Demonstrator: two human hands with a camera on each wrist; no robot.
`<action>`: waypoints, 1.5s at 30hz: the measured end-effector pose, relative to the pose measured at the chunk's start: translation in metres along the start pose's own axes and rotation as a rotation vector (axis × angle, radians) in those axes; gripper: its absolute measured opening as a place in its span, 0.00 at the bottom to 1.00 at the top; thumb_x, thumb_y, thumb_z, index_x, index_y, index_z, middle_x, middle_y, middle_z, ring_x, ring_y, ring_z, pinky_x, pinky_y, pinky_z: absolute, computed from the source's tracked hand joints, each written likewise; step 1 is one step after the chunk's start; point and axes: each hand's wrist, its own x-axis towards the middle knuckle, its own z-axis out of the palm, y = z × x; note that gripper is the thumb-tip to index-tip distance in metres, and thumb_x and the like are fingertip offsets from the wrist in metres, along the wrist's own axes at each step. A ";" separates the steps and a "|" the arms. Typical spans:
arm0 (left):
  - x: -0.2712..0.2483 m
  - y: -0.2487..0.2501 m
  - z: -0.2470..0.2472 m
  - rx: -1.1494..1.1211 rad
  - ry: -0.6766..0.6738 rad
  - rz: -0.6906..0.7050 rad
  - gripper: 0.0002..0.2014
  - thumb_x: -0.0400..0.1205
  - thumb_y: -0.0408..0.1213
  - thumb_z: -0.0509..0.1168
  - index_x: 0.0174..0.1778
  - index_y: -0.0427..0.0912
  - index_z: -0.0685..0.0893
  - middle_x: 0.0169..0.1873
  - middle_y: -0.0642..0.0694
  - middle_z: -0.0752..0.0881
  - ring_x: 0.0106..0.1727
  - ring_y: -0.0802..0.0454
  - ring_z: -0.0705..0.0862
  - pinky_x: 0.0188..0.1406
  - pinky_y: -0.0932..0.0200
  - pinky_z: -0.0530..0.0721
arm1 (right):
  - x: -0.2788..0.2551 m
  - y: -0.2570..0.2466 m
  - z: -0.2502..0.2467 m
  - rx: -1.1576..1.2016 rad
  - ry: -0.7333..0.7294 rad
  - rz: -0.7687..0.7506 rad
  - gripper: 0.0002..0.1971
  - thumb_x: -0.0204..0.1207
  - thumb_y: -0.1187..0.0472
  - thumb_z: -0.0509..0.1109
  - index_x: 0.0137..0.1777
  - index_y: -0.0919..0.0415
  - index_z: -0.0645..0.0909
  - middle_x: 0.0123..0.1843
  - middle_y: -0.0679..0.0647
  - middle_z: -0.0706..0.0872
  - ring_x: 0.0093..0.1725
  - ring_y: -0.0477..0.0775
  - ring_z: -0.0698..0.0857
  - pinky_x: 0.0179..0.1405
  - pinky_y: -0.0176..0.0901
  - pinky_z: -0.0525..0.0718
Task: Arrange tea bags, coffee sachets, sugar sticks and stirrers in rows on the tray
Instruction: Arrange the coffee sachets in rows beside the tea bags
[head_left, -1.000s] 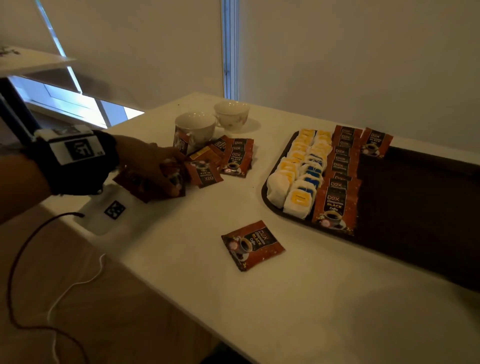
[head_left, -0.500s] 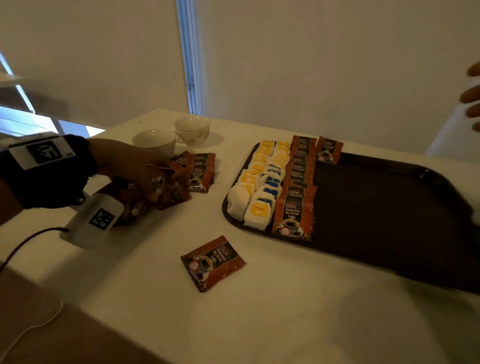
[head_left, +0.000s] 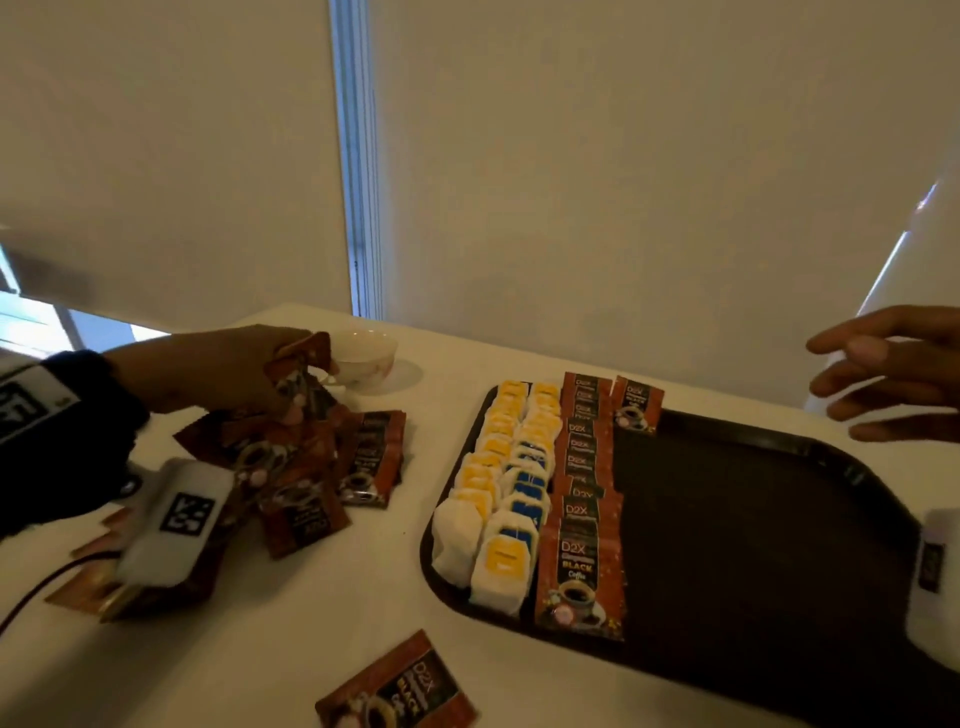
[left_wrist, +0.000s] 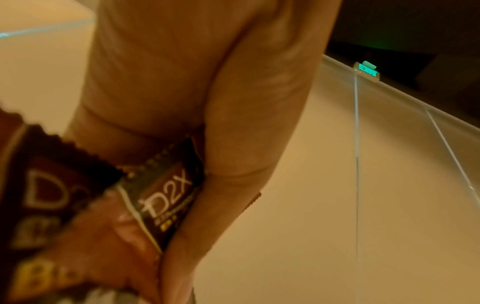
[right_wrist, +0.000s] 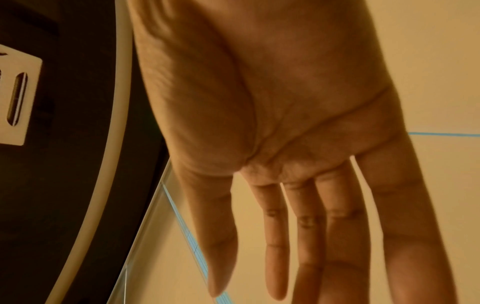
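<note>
Left hand lifts sachets; right hand enters

The left hand (head_left: 218, 371), low among the loose coffee sachets (head_left: 311, 467) 1 s ago, has risen with several sachets (head_left: 301, 384) pinched in its fingers. The right hand (head_left: 893, 374), out of sight 1 s ago and only fingertips 0.5 s ago, now reaches in with fingers spread above the tray (head_left: 779, 519).

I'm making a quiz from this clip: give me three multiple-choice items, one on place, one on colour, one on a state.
1. Where does the lone coffee sachet lie?
A on the table in front of the tray
B inside the cup
C on the tea bags

2. What colour is the tray?
A white
B dark brown
C green

3. What is the right hand doing?
A gripping a cup
B pinching a sachet
C open, holding nothing

Answers: A, it lies alone near the table's front edge; B, its bare floor is dark brown; C, its fingers are spread and empty.
</note>
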 end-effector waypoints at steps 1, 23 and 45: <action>-0.003 0.000 -0.002 -0.063 -0.004 -0.029 0.29 0.71 0.34 0.78 0.67 0.56 0.78 0.57 0.48 0.86 0.51 0.53 0.87 0.44 0.62 0.86 | 0.001 0.002 0.001 -0.014 -0.011 0.005 0.38 0.31 0.30 0.84 0.45 0.44 0.89 0.46 0.57 0.91 0.41 0.54 0.91 0.31 0.41 0.87; 0.032 0.143 0.041 -0.907 -0.079 0.361 0.29 0.72 0.26 0.71 0.70 0.42 0.75 0.56 0.40 0.88 0.50 0.51 0.90 0.42 0.59 0.89 | 0.063 -0.028 0.193 0.450 0.095 -0.086 0.08 0.78 0.64 0.68 0.56 0.61 0.84 0.49 0.58 0.91 0.46 0.55 0.91 0.40 0.45 0.90; 0.053 0.141 0.048 -1.097 -0.112 0.229 0.27 0.73 0.20 0.67 0.69 0.43 0.78 0.55 0.36 0.87 0.45 0.46 0.89 0.38 0.55 0.89 | 0.069 -0.005 0.165 -0.084 0.255 -0.488 0.11 0.73 0.71 0.72 0.49 0.55 0.80 0.49 0.45 0.86 0.44 0.43 0.86 0.40 0.30 0.84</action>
